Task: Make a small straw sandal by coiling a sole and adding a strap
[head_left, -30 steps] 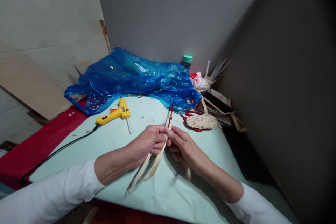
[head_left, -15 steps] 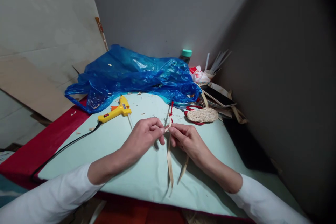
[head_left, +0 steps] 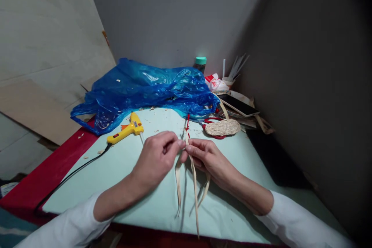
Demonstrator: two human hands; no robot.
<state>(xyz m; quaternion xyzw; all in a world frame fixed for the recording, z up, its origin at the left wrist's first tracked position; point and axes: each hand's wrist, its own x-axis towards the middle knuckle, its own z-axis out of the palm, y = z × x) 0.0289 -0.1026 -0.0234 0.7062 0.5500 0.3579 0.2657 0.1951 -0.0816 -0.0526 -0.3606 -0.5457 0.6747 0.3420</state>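
Note:
My left hand [head_left: 155, 159] and my right hand [head_left: 205, 157] meet over the pale green table top [head_left: 139, 186]. Both pinch the same bundle of flat tan straw strips [head_left: 193, 186] at its upper part, fingertips almost touching. Three loose strip ends hang down from the pinch toward the near table edge. Above my fingers the bundle is plaited and tied with a red cord [head_left: 187, 122] that points away from me.
A yellow glue gun [head_left: 124, 131] with a black cable [head_left: 72, 174] lies to the left. A crumpled blue plastic bag [head_left: 145, 89] fills the back. A small woven straw oval [head_left: 223, 127] on red scissors, a phone [head_left: 240, 104], a teal-lidded jar [head_left: 200, 63] and a cup of sticks [head_left: 229, 75] crowd the right back corner.
The strips have swung from slanting left to hanging straight down, and now three ends fan apart. My hands stayed together, shifting slightly as the view moved.

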